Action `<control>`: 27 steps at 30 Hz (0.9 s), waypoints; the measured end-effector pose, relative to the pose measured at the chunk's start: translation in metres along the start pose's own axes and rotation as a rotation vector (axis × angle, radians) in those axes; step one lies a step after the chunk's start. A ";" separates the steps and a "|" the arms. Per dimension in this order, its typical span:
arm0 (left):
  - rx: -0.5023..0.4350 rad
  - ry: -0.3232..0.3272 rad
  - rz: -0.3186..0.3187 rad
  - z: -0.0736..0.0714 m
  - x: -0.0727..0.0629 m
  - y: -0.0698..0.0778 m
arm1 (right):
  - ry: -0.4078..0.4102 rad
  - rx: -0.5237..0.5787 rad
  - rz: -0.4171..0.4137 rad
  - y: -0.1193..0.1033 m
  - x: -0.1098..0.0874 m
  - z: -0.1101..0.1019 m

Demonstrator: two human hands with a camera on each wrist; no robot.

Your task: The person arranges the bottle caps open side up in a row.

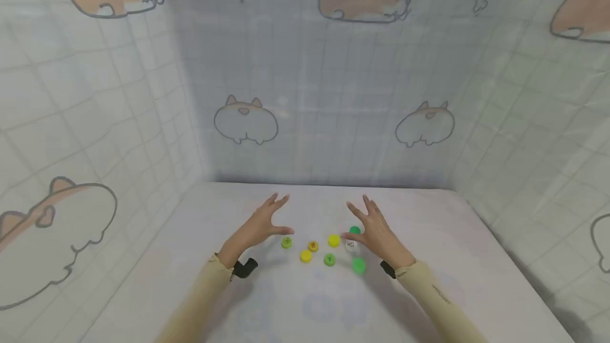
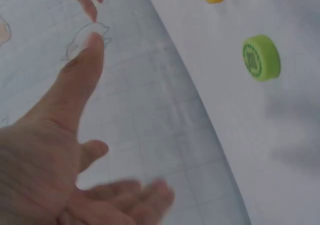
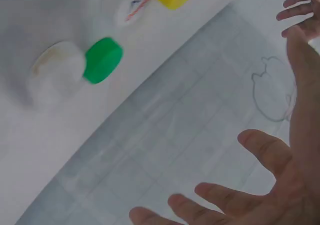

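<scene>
Over the table, my left hand [image 1: 261, 226] is raised with its fingers spread and holds nothing. Opposite it, my right hand [image 1: 374, 231] is also raised, fingers apart and nothing in its grasp. Several bottle caps lie between and below them. Nearest the left thumb is a lime green cap [image 1: 286, 242], its printed top showing in the left wrist view. An orange cap [image 1: 313, 246], two yellow caps [image 1: 334, 240] [image 1: 306, 256] and a green cap [image 1: 330, 260] sit in the middle. By the right hand are a white cap [image 1: 351, 247], partly hidden, a dark green cap [image 1: 355, 230] and a bright green cap [image 1: 359, 265].
The white table [image 1: 295, 295] has faint printed shapes. Curtain-like sheets with dog drawings [image 1: 245, 120] enclose it at the back and both sides. Black wrist-worn devices [image 1: 245, 268] sit at the cuffs of the beige sleeves [image 1: 202, 290].
</scene>
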State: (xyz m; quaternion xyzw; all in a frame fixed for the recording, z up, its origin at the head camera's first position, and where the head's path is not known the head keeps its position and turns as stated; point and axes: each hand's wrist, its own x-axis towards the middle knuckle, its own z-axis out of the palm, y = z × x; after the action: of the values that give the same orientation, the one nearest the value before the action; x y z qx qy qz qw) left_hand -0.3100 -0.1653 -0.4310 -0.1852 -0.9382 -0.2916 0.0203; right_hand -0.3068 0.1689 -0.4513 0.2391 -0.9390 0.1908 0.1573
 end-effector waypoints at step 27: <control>-0.225 -0.070 0.008 -0.007 -0.008 -0.038 | -0.315 0.036 -0.123 -0.103 0.076 0.068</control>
State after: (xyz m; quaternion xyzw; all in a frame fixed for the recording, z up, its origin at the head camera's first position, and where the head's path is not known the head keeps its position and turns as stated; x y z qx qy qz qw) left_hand -0.3171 -0.2012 -0.4468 -0.1999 -0.8989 -0.3885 -0.0322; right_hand -0.3320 0.0262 -0.4524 0.3258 -0.9321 0.1578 0.0151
